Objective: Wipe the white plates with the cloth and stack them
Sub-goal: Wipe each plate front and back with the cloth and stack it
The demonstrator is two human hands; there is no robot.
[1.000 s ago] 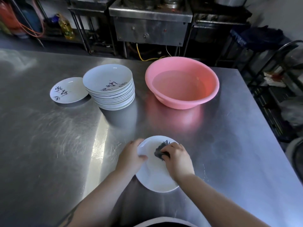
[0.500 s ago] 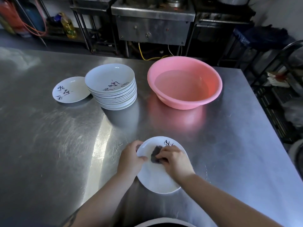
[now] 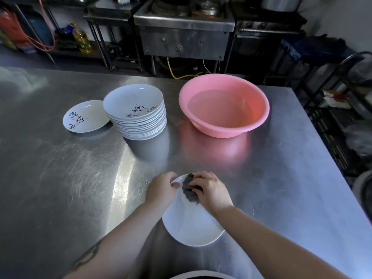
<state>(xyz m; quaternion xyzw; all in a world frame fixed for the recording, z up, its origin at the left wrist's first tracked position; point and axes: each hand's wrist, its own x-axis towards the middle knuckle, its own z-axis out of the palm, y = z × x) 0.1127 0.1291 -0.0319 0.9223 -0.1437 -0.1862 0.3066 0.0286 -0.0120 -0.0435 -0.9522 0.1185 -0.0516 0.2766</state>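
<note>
In the head view, both forearms reach forward over the steel tabletop (image 3: 60, 178) to a white plate (image 3: 191, 224) near its front edge. The left hand (image 3: 161, 188) holds the plate's far left rim, with curled fingers and the thumb on the inner face. The right hand (image 3: 211, 190) presses a dark cloth (image 3: 189, 191) on the plate, its fingers bent and pinching the cloth. Farther back stand a stack of plates (image 3: 138, 115), a single plate (image 3: 84, 116) just beside it, and a pink basin (image 3: 223, 105) with water.
</note>
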